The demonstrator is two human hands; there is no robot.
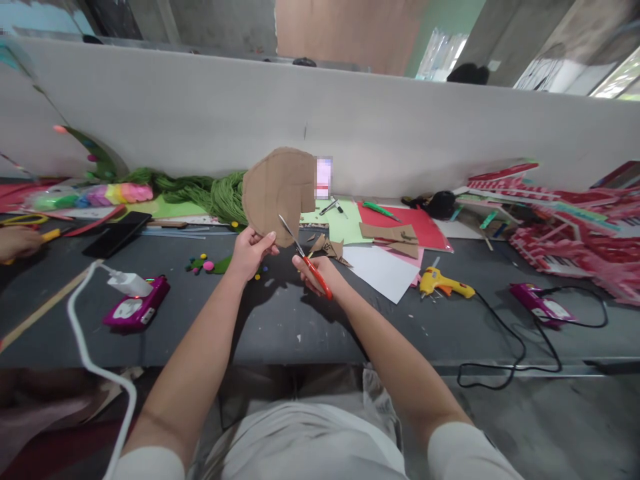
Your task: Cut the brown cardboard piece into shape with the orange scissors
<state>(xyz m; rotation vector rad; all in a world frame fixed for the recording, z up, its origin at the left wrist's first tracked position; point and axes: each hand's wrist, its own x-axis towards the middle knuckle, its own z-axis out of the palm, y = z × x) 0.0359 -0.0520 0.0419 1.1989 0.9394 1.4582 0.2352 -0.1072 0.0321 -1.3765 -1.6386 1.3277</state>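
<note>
My left hand (pixel 254 251) pinches the lower edge of a brown cardboard piece (pixel 275 183), rounded on its left side and notched at the right. It is held up above the table, and faint lines show on it. Red-handled scissors (pixel 316 275) are in my right hand (pixel 320 270), their blades reaching up to the lower right edge of the cardboard. Whether the blades have the card between them I cannot tell. Cardboard scraps (pixel 327 248) lie just beyond my right hand. Small pompoms (pixel 208 266) and a green felt piece (pixel 223 265) lie by my left wrist.
Green yarn (pixel 200 197) lies along the white partition (pixel 175 107). At right are white paper (pixel 383 270), a yellow glue gun (pixel 447 283) with its cord, and a purple power strip (pixel 543 305). A phone (pixel 117 233), another power strip (pixel 137 307) and another person's hand (pixel 20 243) are at left.
</note>
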